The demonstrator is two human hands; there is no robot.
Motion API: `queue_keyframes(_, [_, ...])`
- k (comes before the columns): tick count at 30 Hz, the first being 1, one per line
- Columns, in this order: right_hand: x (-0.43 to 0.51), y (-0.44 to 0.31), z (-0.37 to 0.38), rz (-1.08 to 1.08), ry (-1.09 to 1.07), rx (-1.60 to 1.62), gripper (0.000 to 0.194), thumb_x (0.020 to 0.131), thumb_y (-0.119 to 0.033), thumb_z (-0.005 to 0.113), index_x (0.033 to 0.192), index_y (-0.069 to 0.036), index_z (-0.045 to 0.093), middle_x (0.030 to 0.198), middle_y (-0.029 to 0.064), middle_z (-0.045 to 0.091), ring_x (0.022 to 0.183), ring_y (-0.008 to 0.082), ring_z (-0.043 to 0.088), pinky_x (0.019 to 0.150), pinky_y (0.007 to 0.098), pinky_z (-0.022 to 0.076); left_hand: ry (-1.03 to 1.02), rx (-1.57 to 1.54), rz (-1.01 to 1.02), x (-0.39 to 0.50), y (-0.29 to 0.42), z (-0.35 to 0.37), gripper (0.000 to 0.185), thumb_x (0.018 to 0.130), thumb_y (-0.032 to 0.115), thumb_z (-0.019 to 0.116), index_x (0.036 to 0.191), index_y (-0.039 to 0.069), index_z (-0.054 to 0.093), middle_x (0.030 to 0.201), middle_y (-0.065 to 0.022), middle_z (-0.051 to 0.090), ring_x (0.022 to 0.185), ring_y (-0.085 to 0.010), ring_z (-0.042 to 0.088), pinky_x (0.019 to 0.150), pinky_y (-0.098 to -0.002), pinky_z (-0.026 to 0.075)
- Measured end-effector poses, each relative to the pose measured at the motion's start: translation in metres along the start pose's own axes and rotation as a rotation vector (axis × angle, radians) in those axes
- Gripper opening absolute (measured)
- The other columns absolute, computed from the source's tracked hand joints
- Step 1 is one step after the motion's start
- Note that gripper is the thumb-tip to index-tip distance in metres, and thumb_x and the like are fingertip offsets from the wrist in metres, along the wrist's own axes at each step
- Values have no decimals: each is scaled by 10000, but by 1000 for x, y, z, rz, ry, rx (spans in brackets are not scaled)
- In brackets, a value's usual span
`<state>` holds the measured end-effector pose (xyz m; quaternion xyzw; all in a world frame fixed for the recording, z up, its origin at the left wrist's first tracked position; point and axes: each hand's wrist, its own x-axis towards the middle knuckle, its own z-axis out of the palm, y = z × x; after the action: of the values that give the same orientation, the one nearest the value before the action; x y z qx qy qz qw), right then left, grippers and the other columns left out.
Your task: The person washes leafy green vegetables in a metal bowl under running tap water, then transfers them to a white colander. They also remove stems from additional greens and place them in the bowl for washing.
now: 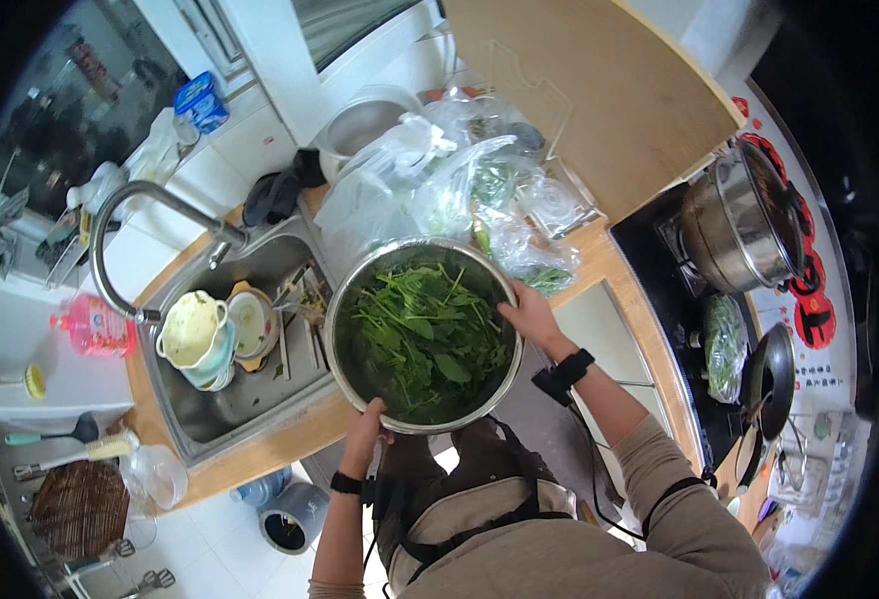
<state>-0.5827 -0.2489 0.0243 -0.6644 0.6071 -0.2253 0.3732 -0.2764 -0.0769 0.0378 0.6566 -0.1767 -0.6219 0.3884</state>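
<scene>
A round stainless steel basin (340, 378) is held up in front of me, by the counter's edge and to the right of the sink. Loose green leafy vegetables (432, 337) with long stems fill much of it. My left hand (367, 434) grips the rim at the near left side. On the right side, my right hand (533, 318) clasps the rim, thumb on top. The fingers under the basin are mostly hidden.
The steel sink (222, 427) holds stacked bowls (194, 333), chopsticks (284, 352) and food scraps under a curved faucet (121, 195). Plastic bags of vegetables (424, 183) crowd the counter behind the basin. A steel pot (739, 217) stands on the stove at right. A bin (290, 520) is on the floor.
</scene>
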Motion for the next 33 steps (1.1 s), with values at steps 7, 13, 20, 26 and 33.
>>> queue_keyframes(7, [-6,-51,-16,-246,85,-307,528,807,-231,668,1259,-39,474,1052,199,622,957,377,598,845,430,482,22,80,-144,-6,10,-3,612,846,583,562,958,-18,549,691,-98,592,530,-194,601,490,-292,506])
queue_keyframes(13, [-10,-94,32,-504,-77,-392,257,768,-168,661,1004,-67,646,980,104,633,944,302,612,790,415,499,98,177,94,-9,27,-14,640,882,408,632,1255,-55,396,764,-103,603,564,-174,603,495,-287,500])
queue_keyframes(20, [12,-99,68,-444,-132,-504,82,700,-106,653,777,-78,650,698,75,633,687,302,635,616,413,506,496,857,764,-28,57,-10,630,795,186,705,1318,-16,419,935,-114,609,823,-250,582,704,-359,482])
queue_keyframes(26, [18,-112,30,-229,-126,-194,146,741,-147,673,850,-51,670,747,101,680,689,270,659,646,375,524,-56,1319,884,-18,63,30,365,707,185,737,1029,50,629,934,-86,633,905,-271,570,777,-381,476])
queue_keyframes(33, [10,-88,25,-178,-108,-838,93,754,-74,613,756,-24,692,760,173,669,737,316,672,655,393,546,-292,1899,649,19,34,63,47,704,97,679,742,101,707,794,-81,665,797,-234,666,663,-370,505])
